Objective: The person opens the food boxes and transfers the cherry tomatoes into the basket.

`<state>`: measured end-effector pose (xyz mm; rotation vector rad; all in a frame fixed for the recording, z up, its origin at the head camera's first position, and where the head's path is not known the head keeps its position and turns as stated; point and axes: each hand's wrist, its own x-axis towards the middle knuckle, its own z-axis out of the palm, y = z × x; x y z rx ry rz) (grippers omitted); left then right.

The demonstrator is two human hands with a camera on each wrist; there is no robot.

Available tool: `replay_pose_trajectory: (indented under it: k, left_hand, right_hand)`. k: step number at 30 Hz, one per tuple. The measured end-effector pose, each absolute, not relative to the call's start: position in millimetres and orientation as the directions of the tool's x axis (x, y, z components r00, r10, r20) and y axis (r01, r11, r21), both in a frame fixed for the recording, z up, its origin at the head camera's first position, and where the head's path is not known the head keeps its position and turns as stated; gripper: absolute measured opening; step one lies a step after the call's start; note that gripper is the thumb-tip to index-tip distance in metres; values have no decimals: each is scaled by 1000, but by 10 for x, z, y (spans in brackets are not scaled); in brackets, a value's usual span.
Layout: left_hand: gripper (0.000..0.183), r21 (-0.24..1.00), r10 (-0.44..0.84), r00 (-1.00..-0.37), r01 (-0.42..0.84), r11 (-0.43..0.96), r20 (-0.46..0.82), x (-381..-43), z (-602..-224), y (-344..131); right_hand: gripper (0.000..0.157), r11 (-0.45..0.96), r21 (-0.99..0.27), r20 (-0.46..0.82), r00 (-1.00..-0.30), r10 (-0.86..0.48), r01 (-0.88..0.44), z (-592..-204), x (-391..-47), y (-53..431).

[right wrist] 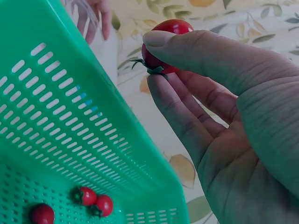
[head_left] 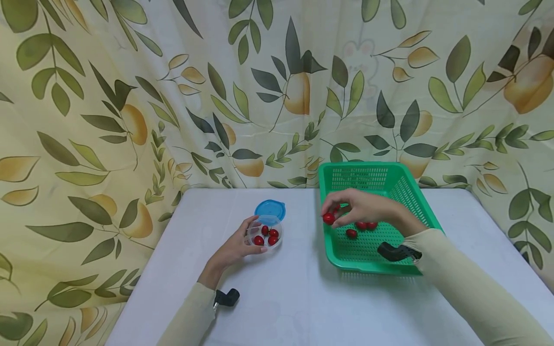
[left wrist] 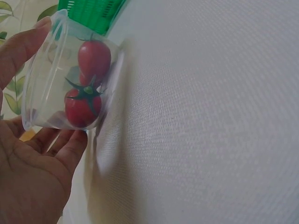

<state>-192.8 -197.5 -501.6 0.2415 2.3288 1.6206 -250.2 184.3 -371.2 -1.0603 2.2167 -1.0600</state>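
Observation:
My left hand (head_left: 237, 246) grips a clear round plastic container (head_left: 280, 231) by its sides, with thumb and fingers around it. Several cherry tomatoes (left wrist: 94, 57) with green stems lie inside, seen through the wall in the left wrist view. Over the left rim of a green basket (head_left: 331, 257), my right hand (head_left: 361, 207) pinches a cherry tomato (right wrist: 174, 29) between thumb and fingertips. Its green stem points down toward the fingers in the right wrist view. More cherry tomatoes (head_left: 351, 234) lie on the basket's floor, partly hidden by the right hand and arm.
Just behind the clear container lies a blue lid (head_left: 270, 208). A white cloth (head_left: 277, 298) covers the table. At the table's back edge hangs a curtain (head_left: 277, 134) printed with leaves and fruit. The basket stands on the table's right side.

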Motion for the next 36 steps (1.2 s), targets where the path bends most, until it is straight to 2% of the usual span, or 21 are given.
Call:
replay_pose_trajectory:
  k: [11, 19, 28, 36]
  left_hand:
    - [97, 944, 315, -940, -24, 328, -133, -1941, -5046, -1992]
    - [97, 941, 309, -941, -24, 339, -135, -1945, -5038, -1988]
    - [99, 940, 313, -939, -30, 341, -144, -1944, -5052, -2002]
    - [98, 938, 305, -941, -34, 345, -146, -1940, -5044, -1998]
  right_hand:
    - [33, 410, -822, -92, -619, -780, -395, -3731, -2550, 2042]
    - [32, 457, -777, -82, -649, -756, -434, -3780, -2598, 2251]
    - [33, 496, -769, -98, -691, -716, -404, -3826, -2614, 2452]
    - [33, 507, -750, -55, -723, -689, -426, -3818, -2645, 2529]
